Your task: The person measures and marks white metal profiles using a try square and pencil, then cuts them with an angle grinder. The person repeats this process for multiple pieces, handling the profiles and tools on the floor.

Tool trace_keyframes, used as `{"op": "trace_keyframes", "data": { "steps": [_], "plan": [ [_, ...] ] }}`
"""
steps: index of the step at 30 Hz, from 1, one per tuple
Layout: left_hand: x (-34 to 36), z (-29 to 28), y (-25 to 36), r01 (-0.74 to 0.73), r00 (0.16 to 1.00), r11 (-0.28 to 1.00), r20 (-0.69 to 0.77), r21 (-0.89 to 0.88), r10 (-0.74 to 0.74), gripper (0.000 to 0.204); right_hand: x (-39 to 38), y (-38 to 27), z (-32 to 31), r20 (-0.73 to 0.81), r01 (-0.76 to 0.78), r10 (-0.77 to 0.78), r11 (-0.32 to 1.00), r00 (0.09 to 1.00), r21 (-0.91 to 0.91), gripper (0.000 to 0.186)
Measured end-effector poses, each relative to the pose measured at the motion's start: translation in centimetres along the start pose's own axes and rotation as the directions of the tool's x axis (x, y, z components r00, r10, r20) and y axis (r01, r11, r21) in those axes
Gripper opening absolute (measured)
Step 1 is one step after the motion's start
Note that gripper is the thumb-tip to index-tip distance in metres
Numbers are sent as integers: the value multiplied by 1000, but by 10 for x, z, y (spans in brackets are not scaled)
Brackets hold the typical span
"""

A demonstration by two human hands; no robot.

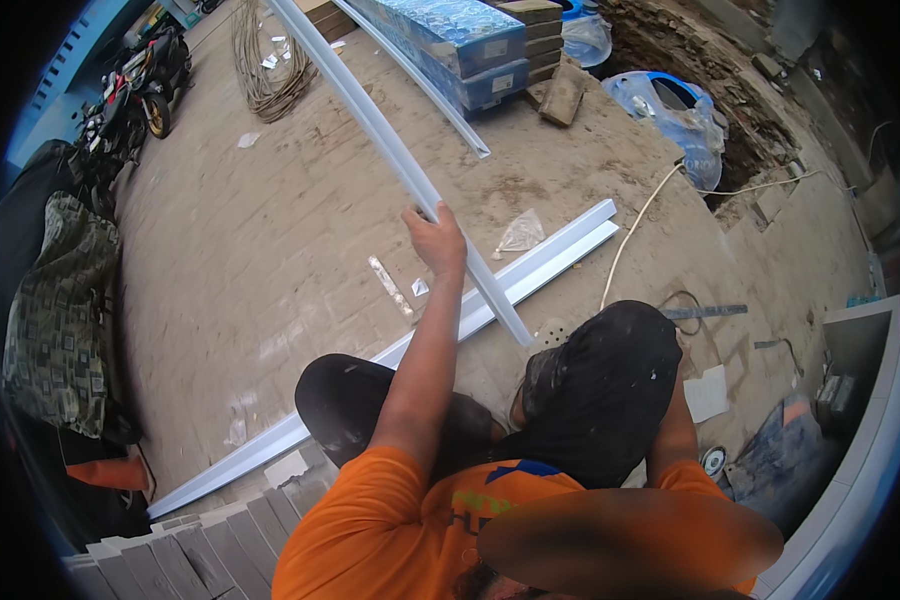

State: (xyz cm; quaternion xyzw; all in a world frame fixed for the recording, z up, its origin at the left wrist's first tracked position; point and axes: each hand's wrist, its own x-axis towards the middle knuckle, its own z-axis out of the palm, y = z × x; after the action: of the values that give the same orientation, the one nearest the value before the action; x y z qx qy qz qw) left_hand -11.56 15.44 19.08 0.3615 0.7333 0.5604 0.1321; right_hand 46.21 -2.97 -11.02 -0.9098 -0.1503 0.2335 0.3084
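My left hand (437,240) is wrapped round a long white metal channel (370,125), gripping it near its close end. The channel slants from the far left down toward my knees and crosses above a second channel. That second white channel (560,248) lies on the ground, running from the right of centre to the lower left, partly hidden by my leg. My right forearm (676,425) goes down beside my right knee, which hides the hand. A small clear plastic bag (520,232) and a narrow whitish strip (391,286) lie close to my left hand.
Blue patterned boxes (490,70) and another channel (435,90) lie ahead. Blue tubs (670,110) stand by a dug trench. A pale cable (642,225) crosses the ground. A round disc (713,461) sits at right, stacked tiles (185,560) lower left, motorcycles (135,95) far left.
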Motion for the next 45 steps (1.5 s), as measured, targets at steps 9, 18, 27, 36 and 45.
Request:
{"op": "trace_keyframes", "data": {
  "steps": [9,18,27,36,45],
  "plan": [
    [-8,4,7,43,999,998,-2,-34,-44,40,-18,-60,10,76,-155,141,958,987,241,95],
    [-41,42,-13,200,978,978,-43,-52,-203,48,-51,-67,-5,-412,-253,250,966,876,49,86],
    [-119,73,-86,563,827,826,13,-30,-562,71,-55,-35,-28,-294,-215,251,965,922,150,66],
    [-130,85,-109,731,566,670,429,134,-704,43,-144,58,-158,-356,146,-348,861,867,-487,63],
    [-201,138,-110,784,379,593,613,186,-693,44,-159,253,-243,-294,-400,390,916,873,27,77]
  ]
}}
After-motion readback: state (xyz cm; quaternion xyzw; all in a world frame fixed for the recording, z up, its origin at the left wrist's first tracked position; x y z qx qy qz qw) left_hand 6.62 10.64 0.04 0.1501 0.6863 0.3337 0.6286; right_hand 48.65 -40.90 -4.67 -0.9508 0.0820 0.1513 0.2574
